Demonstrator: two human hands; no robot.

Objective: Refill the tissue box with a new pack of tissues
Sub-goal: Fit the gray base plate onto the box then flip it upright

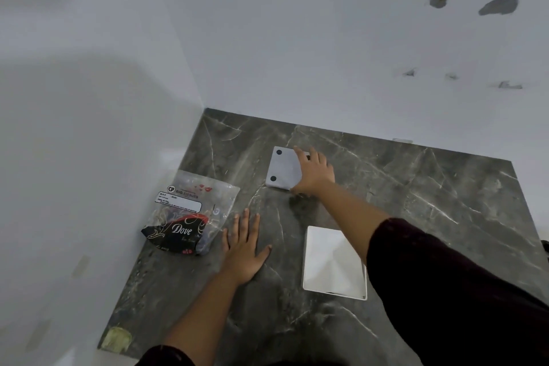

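Observation:
A clear plastic tissue pack (190, 214) with a black "Dove" print lies at the left of the dark marble counter (430, 193). My left hand (245, 249) rests flat beside it, fingers apart, touching the pack's right edge. Farther back lies a white flat panel (282, 168) with two black round feet facing up. My right hand (315, 172) covers its right side, fingers over the far edge and thumb at the near edge. A white open tissue box (334, 261) sits near me, its hollow inside facing up and partly hidden by my right forearm.
The counter sits in a corner, with white walls on the left (89, 157) and at the back (326, 53). A yellowish patch (116, 339) marks the counter's near left corner. Bare marble stretches to the right of the panel and the box.

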